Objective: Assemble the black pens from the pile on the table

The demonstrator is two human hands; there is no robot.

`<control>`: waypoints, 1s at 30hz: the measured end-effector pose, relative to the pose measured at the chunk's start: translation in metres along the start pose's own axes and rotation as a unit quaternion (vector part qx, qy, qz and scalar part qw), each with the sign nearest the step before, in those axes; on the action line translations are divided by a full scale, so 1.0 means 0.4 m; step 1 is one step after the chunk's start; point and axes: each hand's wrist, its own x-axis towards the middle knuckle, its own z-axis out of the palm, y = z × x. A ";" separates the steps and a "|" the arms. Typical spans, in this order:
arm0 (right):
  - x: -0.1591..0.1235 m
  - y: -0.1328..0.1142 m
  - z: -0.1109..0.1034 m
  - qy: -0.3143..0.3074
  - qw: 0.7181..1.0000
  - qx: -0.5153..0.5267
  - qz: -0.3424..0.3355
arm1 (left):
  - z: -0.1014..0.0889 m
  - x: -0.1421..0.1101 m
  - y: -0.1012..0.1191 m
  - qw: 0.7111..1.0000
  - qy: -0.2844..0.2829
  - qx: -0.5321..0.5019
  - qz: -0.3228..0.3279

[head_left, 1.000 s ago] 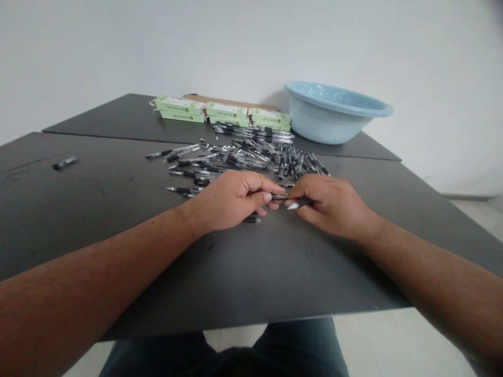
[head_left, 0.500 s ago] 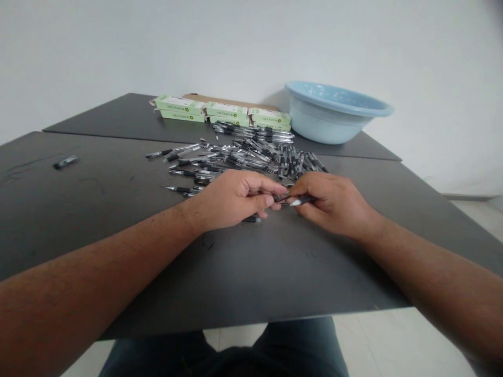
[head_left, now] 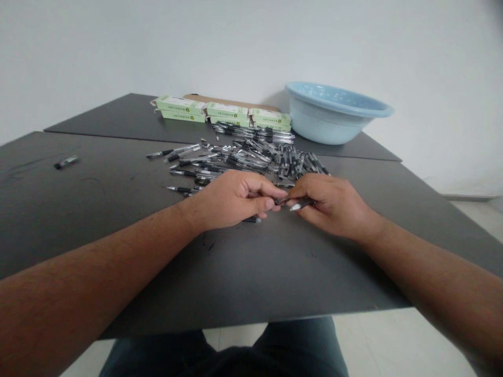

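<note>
My left hand is closed, its thumb and fingers pinching a small dark pen part that bridges the gap to my other hand. Its exact kind is hard to make out. My right hand wraps round a pen, whose silver tip points left toward my left fingers; most of the barrel is hidden in the palm. Right behind both hands lies a loose heap of pens with clear barrels and black grips. Another pen shows partly beneath my left hand.
Green and white boxes are stacked in a row at the back of the dark table. A light blue basin stands at the back right. Far left lies a small clear and black piece.
Both hands stay nearly in place. The pen in my right hand has turned slightly, its tip angled a little lower, and my left fingers have shifted slightly on the dark part.
</note>
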 end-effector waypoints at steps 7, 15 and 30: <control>0.003 -0.005 0.000 0.004 1.000 -0.005 0.007 | 0.006 -0.005 -0.012 0.999 0.004 -0.031 0.004; 0.006 -0.007 -0.005 0.000 1.000 -0.002 0.007 | 0.021 -0.007 -0.008 0.996 0.008 -0.087 0.005; 0.006 -0.020 -0.001 -0.021 1.000 -0.011 -0.001 | 0.008 -0.006 -0.014 0.995 0.033 0.080 0.043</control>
